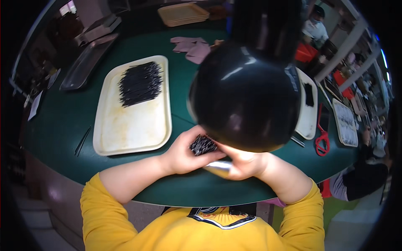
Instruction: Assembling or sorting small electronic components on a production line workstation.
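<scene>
A thick bundle of thin black rods [202,145] is wrapped in my left hand [184,151], with the rod ends facing up toward me. Close against it, my right hand [243,162] is closed around a shiny metal tool [218,168], blurred and too little shown to name. The right fingertips reach to the bundle's edge. Part of that hand lies under the large black lamp head [247,96]. To the left, a cream tray [125,127] carries a flat layer of similar black rods [141,83] in its far half.
Thin dark tweezers [83,140] lie left of the tray. Pink gloves [192,48] and stacked trays [183,14] are at the back. Right of the lamp are another cream tray [309,119], red-handled scissors [322,142] and a tray of small parts [345,123]. A co-worker [316,29] is farther off.
</scene>
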A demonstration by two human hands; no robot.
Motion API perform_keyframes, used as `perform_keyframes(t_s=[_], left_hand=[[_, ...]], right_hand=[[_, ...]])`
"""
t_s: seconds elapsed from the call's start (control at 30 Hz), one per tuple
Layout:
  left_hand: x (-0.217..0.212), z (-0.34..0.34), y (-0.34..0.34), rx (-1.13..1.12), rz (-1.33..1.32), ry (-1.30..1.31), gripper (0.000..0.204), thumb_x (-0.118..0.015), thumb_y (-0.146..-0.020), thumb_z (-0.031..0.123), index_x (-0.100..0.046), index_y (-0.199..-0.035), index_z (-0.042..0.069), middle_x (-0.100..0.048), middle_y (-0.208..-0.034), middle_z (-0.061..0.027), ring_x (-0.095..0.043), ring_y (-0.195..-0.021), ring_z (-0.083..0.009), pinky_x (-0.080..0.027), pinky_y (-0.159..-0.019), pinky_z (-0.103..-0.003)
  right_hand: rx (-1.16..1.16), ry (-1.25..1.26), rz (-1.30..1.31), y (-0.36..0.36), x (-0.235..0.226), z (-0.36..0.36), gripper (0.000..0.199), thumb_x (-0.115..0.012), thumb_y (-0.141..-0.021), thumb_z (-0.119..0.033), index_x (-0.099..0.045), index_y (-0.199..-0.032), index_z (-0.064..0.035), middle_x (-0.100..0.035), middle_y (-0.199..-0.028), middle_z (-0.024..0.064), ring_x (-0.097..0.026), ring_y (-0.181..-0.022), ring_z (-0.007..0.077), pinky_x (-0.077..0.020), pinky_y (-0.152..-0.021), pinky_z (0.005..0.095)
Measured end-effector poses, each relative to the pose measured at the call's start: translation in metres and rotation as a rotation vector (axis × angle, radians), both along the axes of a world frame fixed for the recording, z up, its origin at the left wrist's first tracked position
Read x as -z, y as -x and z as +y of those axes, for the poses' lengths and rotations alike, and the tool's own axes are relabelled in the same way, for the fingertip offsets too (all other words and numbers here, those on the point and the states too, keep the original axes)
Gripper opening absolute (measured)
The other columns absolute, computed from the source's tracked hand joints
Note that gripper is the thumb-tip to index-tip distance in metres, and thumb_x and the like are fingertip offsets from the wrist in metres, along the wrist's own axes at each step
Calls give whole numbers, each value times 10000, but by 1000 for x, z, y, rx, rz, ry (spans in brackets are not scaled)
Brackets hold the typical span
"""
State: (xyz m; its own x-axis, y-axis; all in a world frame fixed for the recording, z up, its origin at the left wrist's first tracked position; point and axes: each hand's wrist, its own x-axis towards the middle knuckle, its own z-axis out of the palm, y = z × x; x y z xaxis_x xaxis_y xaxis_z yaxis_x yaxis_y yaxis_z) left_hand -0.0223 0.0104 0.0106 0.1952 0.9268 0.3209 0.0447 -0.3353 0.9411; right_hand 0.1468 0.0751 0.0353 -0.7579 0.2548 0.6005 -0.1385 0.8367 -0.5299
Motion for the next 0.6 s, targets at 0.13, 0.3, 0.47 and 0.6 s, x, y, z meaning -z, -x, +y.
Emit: perform_keyframes(t_s=[0.13,0.3,0.47,0.6], left_hand=[[16,-6,7,-38,32,-29,321,-697,-743,35,-580,-1041,12,-622,-939,-92,-590,-896,-169,-462,-793,-289],[27,-3,11,-47,243,-165,311,-684,-708,22,-603,-1009,11,-626,-975,-90,-596,-902,-189,-467,-791,-313],[21,-6,0,-62,-57,-5,101,-597,-815,15,-608,-914,0,-626,-918,-91,-612,-869,-197,-482,-750,-309],[7,-1,0,-37,-228,51,78,-529,-862,12,-597,-893,-10,-634,-839,-103,-615,-808,-189,-485,-723,-306]], right_hand=[[-24,-147,68,21,12,1,424,-663,-739,-189,-571,-1135,-71,-612,-1000,125,-607,-869,321,-490,-769,386],[-44,-209,131,13,-1,-3,475,-672,-712,-182,-538,-1146,-47,-594,-1035,144,-589,-896,307,-474,-765,376],[-3,-91,122,3,3,-3,441,-681,-754,-216,-558,-1160,-98,-592,-1085,118,-587,-948,293,-462,-835,367],[-56,526,-125,4,10,11,755,-726,-702,-270,-326,-1298,-33,-461,-1146,163,-438,-1112,283,-355,-962,372]])
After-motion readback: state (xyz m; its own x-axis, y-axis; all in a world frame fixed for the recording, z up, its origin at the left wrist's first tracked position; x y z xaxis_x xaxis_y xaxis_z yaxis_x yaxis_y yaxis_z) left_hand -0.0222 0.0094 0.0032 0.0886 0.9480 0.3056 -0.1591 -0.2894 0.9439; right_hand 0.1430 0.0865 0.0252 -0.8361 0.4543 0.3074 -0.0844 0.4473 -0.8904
